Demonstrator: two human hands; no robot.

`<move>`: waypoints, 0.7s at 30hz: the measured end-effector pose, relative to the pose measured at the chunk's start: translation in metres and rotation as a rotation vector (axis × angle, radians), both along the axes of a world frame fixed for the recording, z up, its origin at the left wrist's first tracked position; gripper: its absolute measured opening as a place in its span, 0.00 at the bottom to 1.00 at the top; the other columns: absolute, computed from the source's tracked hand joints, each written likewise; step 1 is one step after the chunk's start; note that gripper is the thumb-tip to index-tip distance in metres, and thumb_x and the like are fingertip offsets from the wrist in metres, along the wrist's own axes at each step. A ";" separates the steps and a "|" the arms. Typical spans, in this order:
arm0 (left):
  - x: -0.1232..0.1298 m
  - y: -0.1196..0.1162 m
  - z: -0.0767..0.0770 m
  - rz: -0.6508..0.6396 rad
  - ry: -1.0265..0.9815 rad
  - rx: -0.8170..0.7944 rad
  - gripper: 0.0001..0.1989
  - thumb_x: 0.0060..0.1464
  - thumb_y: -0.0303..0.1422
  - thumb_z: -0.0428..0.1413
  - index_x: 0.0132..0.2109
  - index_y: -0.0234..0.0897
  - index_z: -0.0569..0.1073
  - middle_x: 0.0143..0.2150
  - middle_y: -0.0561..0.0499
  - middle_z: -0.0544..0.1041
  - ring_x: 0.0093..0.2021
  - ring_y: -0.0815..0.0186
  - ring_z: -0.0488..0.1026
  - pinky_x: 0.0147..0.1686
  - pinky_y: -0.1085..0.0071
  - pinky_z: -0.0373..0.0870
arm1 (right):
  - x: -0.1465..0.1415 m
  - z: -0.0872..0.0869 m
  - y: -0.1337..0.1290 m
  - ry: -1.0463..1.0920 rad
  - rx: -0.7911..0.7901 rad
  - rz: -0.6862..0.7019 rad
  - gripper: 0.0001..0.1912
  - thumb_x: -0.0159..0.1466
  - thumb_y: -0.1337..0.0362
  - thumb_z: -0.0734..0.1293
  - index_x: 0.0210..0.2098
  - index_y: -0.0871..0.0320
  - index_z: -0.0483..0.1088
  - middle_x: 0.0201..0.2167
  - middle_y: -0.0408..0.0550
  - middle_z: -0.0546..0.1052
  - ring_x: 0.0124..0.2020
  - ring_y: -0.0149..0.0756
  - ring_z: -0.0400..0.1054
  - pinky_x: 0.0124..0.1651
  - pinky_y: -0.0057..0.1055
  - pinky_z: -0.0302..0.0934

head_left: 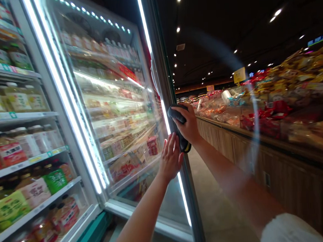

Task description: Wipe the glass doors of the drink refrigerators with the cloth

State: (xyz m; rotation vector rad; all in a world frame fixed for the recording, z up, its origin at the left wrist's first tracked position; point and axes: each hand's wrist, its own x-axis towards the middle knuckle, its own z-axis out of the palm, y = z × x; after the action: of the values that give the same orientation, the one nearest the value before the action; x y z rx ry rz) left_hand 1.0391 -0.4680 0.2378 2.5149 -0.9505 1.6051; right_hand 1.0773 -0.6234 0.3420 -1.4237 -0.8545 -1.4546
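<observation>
Gripping a folded dark cloth (178,114) in a closed fist, the right grip (188,125) presses it against the upright edge of a glass door (122,112) on a refrigerated case. The cloth's long axis runs roughly up and down along that edge, its lower end hanging below the fingers and showing a yellow trim. Just to the left and a little lower, the left grip (170,157) is open, its fingers (171,144) spread and laid flat on the glass, holding nothing. The right grip is the nearer of the two to the cloth and the door's dark metal frame (157,52), and the cloth lies to the far right of the pane.

The door seems to stand swung open: jars and bottled drinks on white shelves (25,180) sit at the left with no glass before them. Whether the rows seen in the pane lie behind it or are reflected, I cannot tell. To the right, across a walkway, a wooden-fronted desk (234,145) carries heaps of packaged snacks (291,91). A white sleeve (288,230) shows at the near right, on the right arm.
</observation>
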 end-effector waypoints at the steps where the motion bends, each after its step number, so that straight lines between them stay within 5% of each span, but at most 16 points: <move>1: 0.002 0.000 0.005 0.004 -0.005 -0.011 0.43 0.68 0.32 0.49 0.76 0.37 0.29 0.79 0.37 0.44 0.77 0.52 0.43 0.72 0.48 0.56 | -0.001 -0.007 -0.001 0.006 -0.010 0.019 0.18 0.64 0.69 0.67 0.53 0.48 0.75 0.57 0.51 0.69 0.61 0.45 0.66 0.68 0.48 0.60; 5: 0.003 0.003 0.011 0.005 -0.016 0.015 0.43 0.68 0.31 0.50 0.76 0.38 0.28 0.79 0.36 0.41 0.77 0.51 0.41 0.71 0.48 0.58 | -0.009 -0.067 -0.003 0.053 -0.022 0.089 0.18 0.67 0.66 0.66 0.56 0.47 0.73 0.56 0.51 0.70 0.59 0.43 0.68 0.65 0.47 0.64; 7: 0.003 0.005 0.011 0.004 -0.013 0.039 0.43 0.68 0.30 0.50 0.76 0.37 0.28 0.78 0.36 0.41 0.77 0.51 0.41 0.71 0.48 0.58 | -0.009 -0.078 -0.001 0.069 0.033 0.096 0.19 0.68 0.66 0.66 0.57 0.48 0.73 0.55 0.51 0.71 0.58 0.42 0.69 0.63 0.45 0.66; 9: 0.002 0.007 0.012 0.006 -0.008 0.050 0.44 0.68 0.31 0.50 0.76 0.36 0.28 0.78 0.35 0.43 0.77 0.51 0.41 0.71 0.47 0.58 | -0.004 -0.063 0.002 0.072 0.076 0.093 0.18 0.68 0.67 0.65 0.56 0.48 0.73 0.54 0.52 0.71 0.58 0.42 0.69 0.64 0.45 0.65; 13: 0.000 0.007 0.016 0.002 -0.020 0.062 0.45 0.67 0.31 0.50 0.76 0.35 0.28 0.78 0.34 0.43 0.77 0.51 0.43 0.72 0.48 0.57 | 0.011 -0.001 0.008 0.044 0.131 0.094 0.17 0.67 0.66 0.65 0.54 0.49 0.74 0.53 0.52 0.72 0.58 0.43 0.68 0.66 0.46 0.62; 15: -0.001 0.006 0.016 0.001 -0.021 0.055 0.45 0.67 0.30 0.50 0.76 0.35 0.28 0.78 0.34 0.42 0.77 0.51 0.43 0.72 0.48 0.57 | 0.012 0.003 0.009 0.037 0.144 0.105 0.17 0.67 0.66 0.65 0.55 0.49 0.73 0.53 0.51 0.72 0.59 0.43 0.67 0.67 0.46 0.61; 21: -0.003 0.005 0.006 0.011 -0.011 0.038 0.46 0.66 0.29 0.51 0.76 0.37 0.28 0.78 0.35 0.41 0.77 0.51 0.42 0.72 0.48 0.56 | -0.010 -0.087 0.011 0.145 0.144 0.146 0.18 0.69 0.66 0.64 0.57 0.50 0.71 0.55 0.52 0.71 0.59 0.41 0.68 0.65 0.44 0.63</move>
State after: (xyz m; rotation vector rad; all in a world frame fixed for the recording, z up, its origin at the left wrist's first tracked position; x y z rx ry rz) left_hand 1.0358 -0.4627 0.2435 2.5436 -0.9791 1.6204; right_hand 1.0670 -0.6121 0.2550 -1.3134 -0.7326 -1.2611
